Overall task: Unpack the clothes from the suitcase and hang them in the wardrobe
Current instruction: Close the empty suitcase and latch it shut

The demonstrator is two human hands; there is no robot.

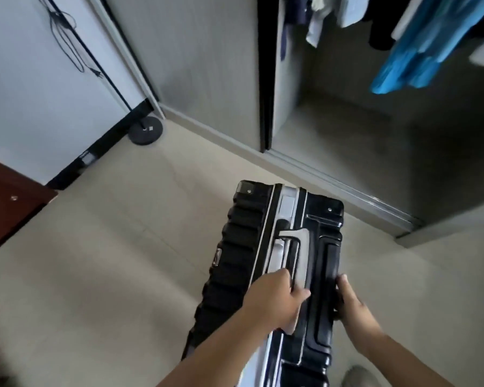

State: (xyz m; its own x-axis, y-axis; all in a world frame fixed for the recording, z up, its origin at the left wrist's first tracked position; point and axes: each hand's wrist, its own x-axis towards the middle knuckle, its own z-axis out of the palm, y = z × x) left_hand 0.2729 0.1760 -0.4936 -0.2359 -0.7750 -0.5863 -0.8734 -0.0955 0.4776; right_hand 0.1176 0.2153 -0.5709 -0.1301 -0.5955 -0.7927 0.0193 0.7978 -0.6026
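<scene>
A black ribbed hard-shell suitcase [241, 247] with a silver frame stands closed on the floor in front of me. My left hand [274, 298] grips its silver carry handle [294, 241] on the top face. My right hand [352, 301] curls round the black telescopic handle [329, 263] beside it. The wardrobe [347, 129] stands open at upper right, its lower part dark and bare. Clothes hang at its top, among them a bright blue garment [419, 51] and white and dark shirts [319, 20].
A grey sliding wardrobe door [207, 65] covers the left half, with its floor track [347, 188] running past the suitcase. A round black stand base [145, 131] sits by the white wall. Dark red-brown furniture [9, 202] is at left. Beige tile floor [109, 261] surrounds the suitcase.
</scene>
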